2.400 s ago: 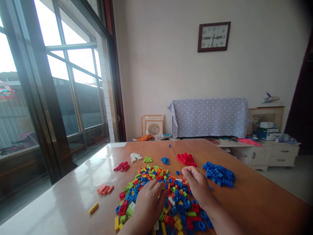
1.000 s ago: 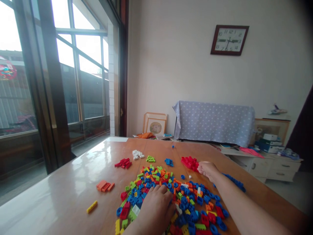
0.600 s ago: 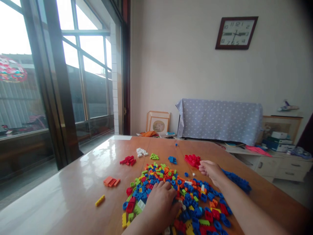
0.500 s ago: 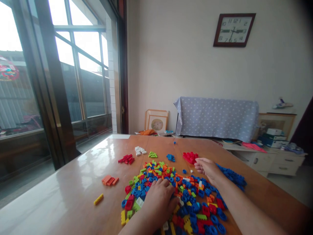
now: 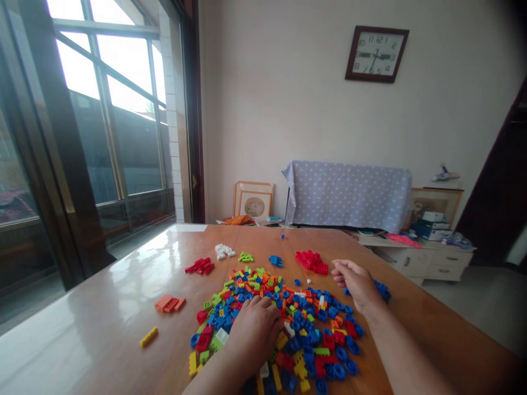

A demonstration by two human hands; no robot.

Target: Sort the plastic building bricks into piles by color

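Observation:
A broad heap of mixed toy building bricks (image 5: 313, 334) lies in front of me, in blue, red, yellow, green, orange and white. My left hand (image 5: 257, 323) rests palm down on its near middle, fingers bent into the bricks and their tips hidden. Over the table to the right of the heap is my right hand (image 5: 356, 282), its fingers curled and thumb close to the forefinger; what the pinch holds, if anything, is not visible. Just left of it sits a pile of red bricks (image 5: 312, 262). Blue bricks (image 5: 382, 291) show behind its wrist.
Small sorted groups stand around the heap: white bricks (image 5: 224, 251), green bricks (image 5: 246, 257), blue bricks (image 5: 275, 261), dark red bricks (image 5: 200, 266) and orange bricks (image 5: 169, 303). A yellow brick (image 5: 149, 337) lies alone at left. Beyond the wooden table (image 5: 102, 329) stands a cloth-covered object (image 5: 349, 195).
The view has swung slightly to the right. My right hand has shifted right, away from the red pile toward the blue bricks. My left hand stays on the heap.

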